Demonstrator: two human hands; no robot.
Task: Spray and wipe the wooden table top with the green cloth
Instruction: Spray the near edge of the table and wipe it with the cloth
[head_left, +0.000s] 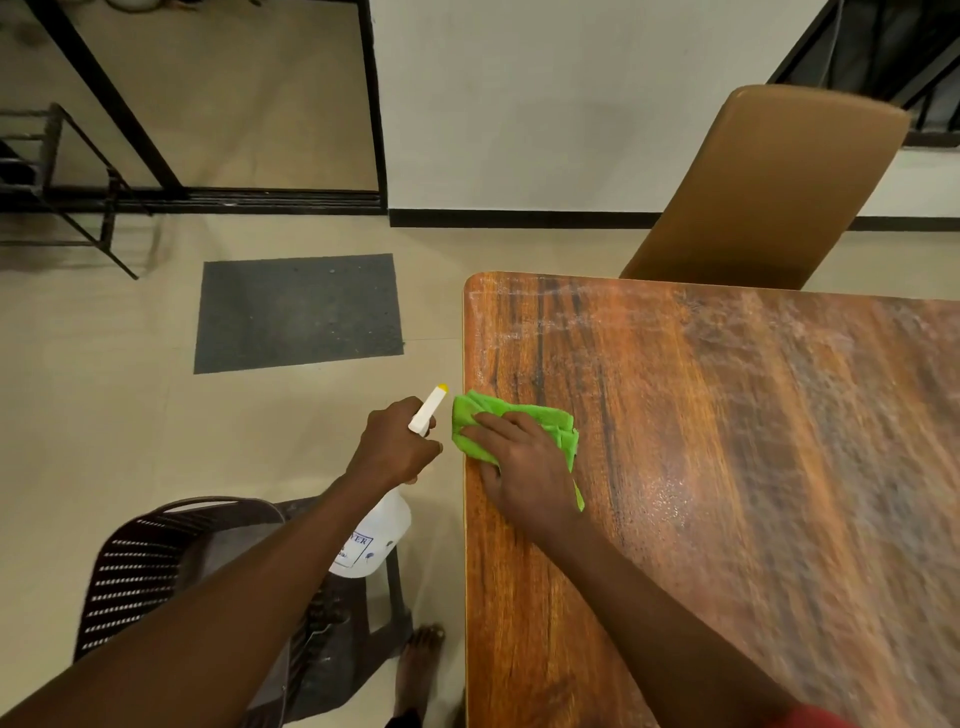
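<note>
One wooden counter (727, 467) fills the right half of the view, its surface streaked with pale wet smears. One green cloth (524, 411) lies bunched at the counter's left edge, its left corner just over that edge. Two hands are in view. The right hand (519, 462) lies flat on the cloth, fingers straight and spread, pressing it to the wood. The left hand (395, 441), at 9 o'clock from the cloth and off the counter, is curled round the neck of one white spray bottle (374, 540), whose yellow-tipped nozzle points toward 1 o'clock, near the cloth.

Two chairs show: a tan chair (769, 192) at the counter's far edge, at 12 o'clock, and a dark slotted chair (156, 566) at 7 o'clock under the left arm. One grey mat (298, 312) lies on the floor at 11 o'clock from the left hand. One bare foot (421, 660) stands beside the counter's left edge.
</note>
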